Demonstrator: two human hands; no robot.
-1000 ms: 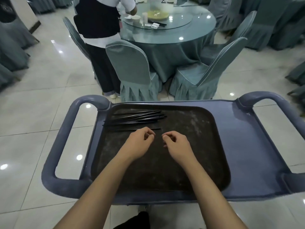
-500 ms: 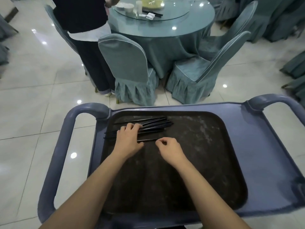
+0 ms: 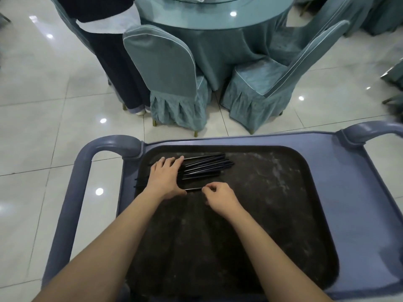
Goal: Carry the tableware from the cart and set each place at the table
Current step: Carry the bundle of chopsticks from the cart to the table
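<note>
Table (image 3: 218, 23): round, draped in teal cloth, well beyond both hands and past the far edge of the cart. This is where the places are to be set.
Cart (image 3: 353, 192): blue-grey, under both forearms, with a looped handle out to either side of the hands.
Tray (image 3: 272, 214): dark and scuffed, seated in the cart top directly under both hands.
Chairs (image 3: 165, 68): two, cloth-covered, standing between the hands and the table.
Second person (image 3: 113, 57): stands at the table, beyond and left of the left hand. Only dark clothing and shoes are in view.
Left hand (image 3: 165, 177): laid flat with straight fingers, pressing down on the pile, gripping nothing.
Right hand (image 3: 220, 197): just right of the left thumb, fingers curled, pinching one end of the loose chopstick.
Chopsticks (image 3: 207, 166): a black pile on the tray, partly under the left fingers, fanning out to their right.
Loose chopstick (image 3: 194, 189): on the tray between the two hands.
Change: a second ago both hands hovered short of the pile, touching nothing. Now each is on the sticks.
Meaning: gathering has apparently begun, and nothing has left the cart yet.
</note>
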